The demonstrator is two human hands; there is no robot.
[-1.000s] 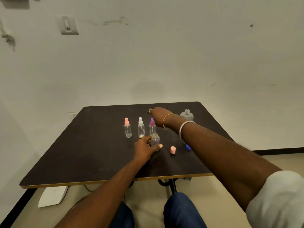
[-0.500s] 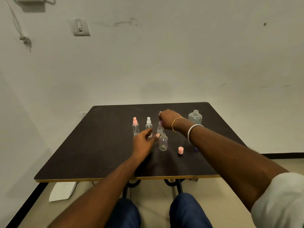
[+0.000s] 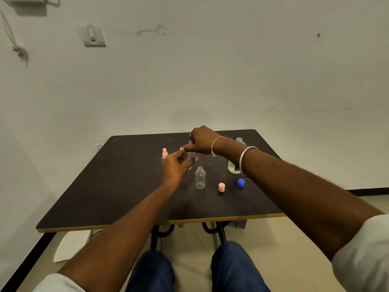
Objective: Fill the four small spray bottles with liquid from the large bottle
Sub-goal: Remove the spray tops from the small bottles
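The right hand (image 3: 203, 140) pinches the purple cap (image 3: 191, 142); the left hand (image 3: 176, 167) holds the small bottle (image 3: 190, 158), probably light and slippery, by its body.

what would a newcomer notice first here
Both hands meet mid-table: the right hand grips the purple top of a small clear plastic spray bottle, the left hand holding its body. Just nearer stand an uncapped clear small bottle, a pink cap and a blue cap.
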